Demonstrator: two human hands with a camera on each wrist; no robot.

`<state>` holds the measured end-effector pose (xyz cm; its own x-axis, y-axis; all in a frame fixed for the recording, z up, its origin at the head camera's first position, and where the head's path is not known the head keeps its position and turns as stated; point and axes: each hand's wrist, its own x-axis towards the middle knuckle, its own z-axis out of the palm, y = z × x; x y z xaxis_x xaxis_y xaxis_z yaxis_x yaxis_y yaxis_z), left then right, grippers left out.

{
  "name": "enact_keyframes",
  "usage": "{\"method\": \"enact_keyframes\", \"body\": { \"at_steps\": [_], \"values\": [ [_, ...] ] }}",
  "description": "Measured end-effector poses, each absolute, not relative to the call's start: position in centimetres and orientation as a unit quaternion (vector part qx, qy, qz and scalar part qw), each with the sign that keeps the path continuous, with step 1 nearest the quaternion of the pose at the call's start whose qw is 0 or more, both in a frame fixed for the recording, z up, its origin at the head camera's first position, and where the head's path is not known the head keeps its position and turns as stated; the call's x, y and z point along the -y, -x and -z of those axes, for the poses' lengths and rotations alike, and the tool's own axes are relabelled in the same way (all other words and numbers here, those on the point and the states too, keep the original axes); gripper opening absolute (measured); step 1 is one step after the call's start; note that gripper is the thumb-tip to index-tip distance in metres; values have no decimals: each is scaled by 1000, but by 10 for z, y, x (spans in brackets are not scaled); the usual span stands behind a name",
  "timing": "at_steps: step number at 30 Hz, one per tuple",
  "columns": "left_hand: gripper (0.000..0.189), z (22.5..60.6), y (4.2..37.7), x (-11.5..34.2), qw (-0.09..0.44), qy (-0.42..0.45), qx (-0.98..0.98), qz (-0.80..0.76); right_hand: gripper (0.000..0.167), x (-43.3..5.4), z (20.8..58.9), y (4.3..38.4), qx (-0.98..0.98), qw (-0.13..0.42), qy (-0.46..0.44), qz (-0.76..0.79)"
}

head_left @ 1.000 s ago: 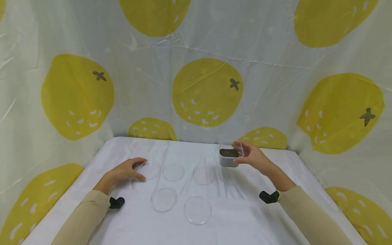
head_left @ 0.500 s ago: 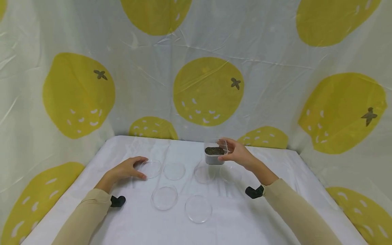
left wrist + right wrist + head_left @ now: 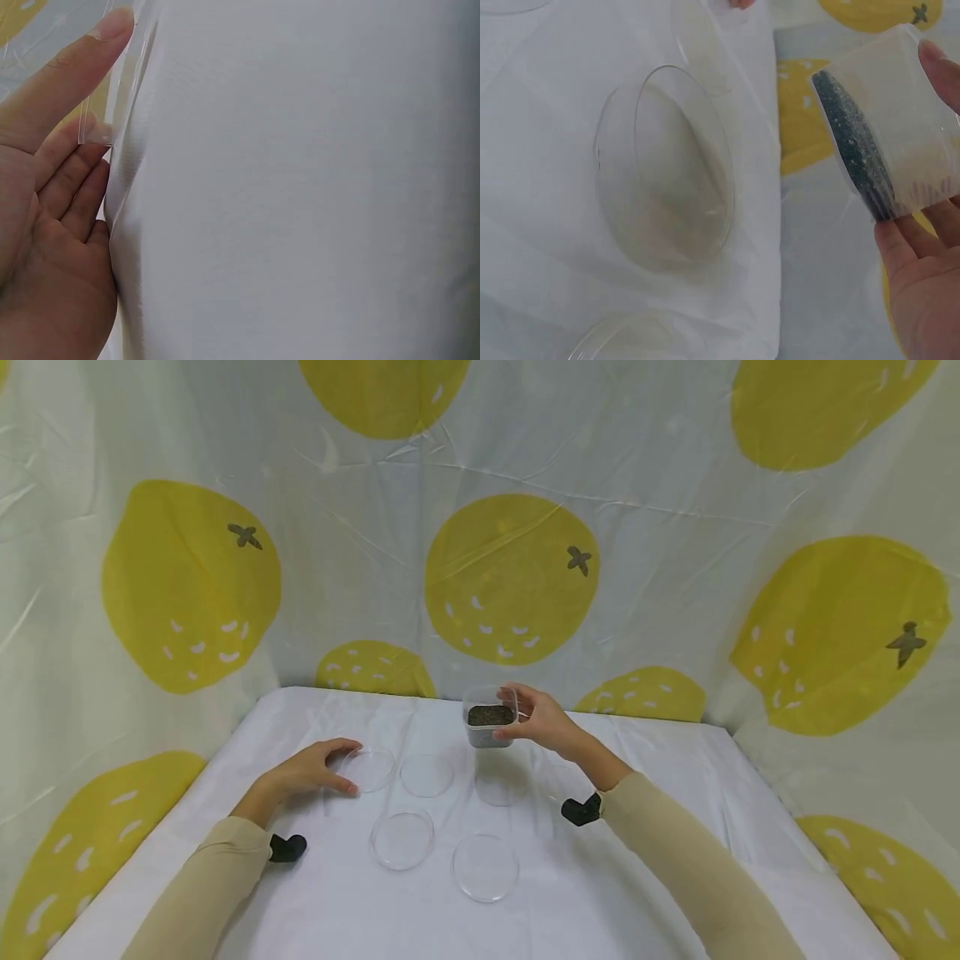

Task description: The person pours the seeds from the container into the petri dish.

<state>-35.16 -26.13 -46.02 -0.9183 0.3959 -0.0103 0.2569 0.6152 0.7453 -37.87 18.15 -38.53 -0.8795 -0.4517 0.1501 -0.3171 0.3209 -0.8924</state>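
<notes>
My right hand (image 3: 542,720) grips a clear, squarish plastic container (image 3: 480,737) from its right side. Dark, granular, soil-like matter (image 3: 491,716) lies inside it. The container is held above the table, over the back of a clear petri dish (image 3: 501,782); the right wrist view shows it apart from that dish (image 3: 667,180). At the left, my left hand (image 3: 315,768) curves round the near side of the leftmost petri dish (image 3: 371,770). In the left wrist view, the thumb (image 3: 75,71) touches this dish's edge (image 3: 139,52), with the fingers on its other side.
Another petri dish (image 3: 427,776) sits between the leftmost one and the one below the container. A further dish (image 3: 551,777) lies partly behind my right wrist. Two round clear pieces (image 3: 402,841) lie nearer on the white-covered table (image 3: 360,910). A lemon-print curtain (image 3: 360,568) stands behind.
My right hand has carried the container leftward, from above the rightmost dish to above the dish beside it. My left hand stays at the leftmost dish.
</notes>
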Motion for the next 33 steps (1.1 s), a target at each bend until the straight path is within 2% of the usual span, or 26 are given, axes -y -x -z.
{"method": "enact_keyframes", "body": {
  "at_steps": [6,11,18,23,27,33],
  "values": [
    [83,460,353,260,94,-178,-894,-400,90,-160,385,388,-799,59,256,541],
    [85,459,356,260,99,-173,-893,-403,83,-141,387,389,-791,50,271,547],
    [86,461,353,260,104,-167,-892,-408,83,-114,390,392,-795,47,293,529],
    [86,457,349,261,113,-161,-887,-418,76,-98,392,397,-796,41,303,522],
    [85,458,350,260,110,-165,-883,-424,75,-90,392,399,-806,32,304,507],
    [84,461,349,257,106,-167,-886,-420,83,-82,392,398,-832,35,300,466]
  ]
}}
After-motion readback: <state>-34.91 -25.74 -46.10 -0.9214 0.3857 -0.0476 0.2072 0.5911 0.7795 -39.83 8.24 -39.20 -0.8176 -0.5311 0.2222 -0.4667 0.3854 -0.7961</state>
